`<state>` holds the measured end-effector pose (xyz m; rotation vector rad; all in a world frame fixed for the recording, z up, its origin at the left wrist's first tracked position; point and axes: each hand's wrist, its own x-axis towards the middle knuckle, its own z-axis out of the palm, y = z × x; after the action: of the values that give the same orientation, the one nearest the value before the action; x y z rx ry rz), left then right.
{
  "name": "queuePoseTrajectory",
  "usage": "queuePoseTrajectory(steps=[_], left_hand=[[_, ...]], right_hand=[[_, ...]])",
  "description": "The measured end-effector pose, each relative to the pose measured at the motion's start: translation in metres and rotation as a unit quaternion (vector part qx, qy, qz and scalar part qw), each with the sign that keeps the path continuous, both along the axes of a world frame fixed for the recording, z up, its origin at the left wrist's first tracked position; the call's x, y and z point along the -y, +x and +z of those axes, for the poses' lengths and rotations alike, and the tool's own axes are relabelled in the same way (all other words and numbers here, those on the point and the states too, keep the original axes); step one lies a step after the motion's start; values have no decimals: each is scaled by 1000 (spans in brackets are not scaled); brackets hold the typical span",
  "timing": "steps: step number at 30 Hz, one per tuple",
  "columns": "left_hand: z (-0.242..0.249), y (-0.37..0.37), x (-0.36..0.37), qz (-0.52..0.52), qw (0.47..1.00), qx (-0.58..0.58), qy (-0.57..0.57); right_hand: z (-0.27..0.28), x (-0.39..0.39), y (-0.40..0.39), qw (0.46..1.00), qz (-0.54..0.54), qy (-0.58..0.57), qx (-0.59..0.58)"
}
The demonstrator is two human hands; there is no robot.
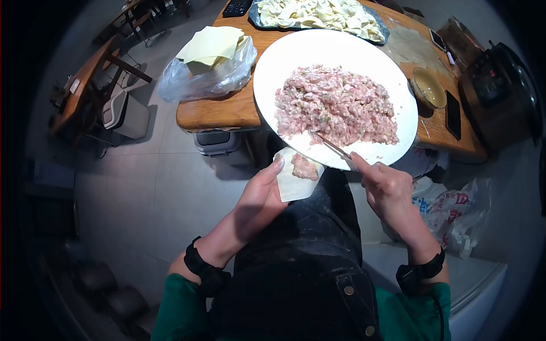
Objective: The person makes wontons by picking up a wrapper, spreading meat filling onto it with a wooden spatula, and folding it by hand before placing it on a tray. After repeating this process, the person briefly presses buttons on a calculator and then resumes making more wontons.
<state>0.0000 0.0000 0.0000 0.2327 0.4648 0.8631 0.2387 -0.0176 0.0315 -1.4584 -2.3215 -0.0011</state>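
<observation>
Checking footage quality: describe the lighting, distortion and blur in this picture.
Head view: strong fisheye bending with black vignetted corners; bright light washes out the round white plate, the floor stays dim; the pink minced filling is sharp, both hands slightly soft.

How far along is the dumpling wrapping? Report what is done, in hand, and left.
Done: a tray of folded dumplings sits at the table's far end. In hand: the left hand holds a wrapper with a dab of filling, while the right hand works a utensil in the meat filling. Left: most of the filling, and stacked wrappers.
</observation>
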Motion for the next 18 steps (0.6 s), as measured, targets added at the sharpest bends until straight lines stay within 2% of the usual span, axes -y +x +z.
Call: queuePoseTrajectory(steps=[2, 7, 9, 11, 13, 14, 15, 18], left_hand=[[2, 1, 0, 4, 1000, -12, -2], [-1, -6, 3, -6, 1000, -3, 13], [-3, -11, 5, -7, 1000, -13, 16], [-6, -19, 8, -10, 999, -3, 44], [1, -21, 8, 10, 999, -2, 51], [7, -21, 7, 26, 998, 1, 57], [11, -20, 5, 25, 998, 0, 60], [31, -10, -5, 6, 988, 24, 150]], right_hand=[[-2, 4, -1, 999, 39, -2, -30], [-1, 23, -19, 997, 78, -27, -11], [-7, 28, -14, 995, 97, 15, -29], [-3, 26, -5, 989, 89, 1, -121], [11, 25, 2, 953, 60, -142, -260], [12, 22, -1, 936, 78, -163, -304], [15, 19, -5, 936, 78, -160, -305], [26, 5, -16, 882, 72, -288, -367]])
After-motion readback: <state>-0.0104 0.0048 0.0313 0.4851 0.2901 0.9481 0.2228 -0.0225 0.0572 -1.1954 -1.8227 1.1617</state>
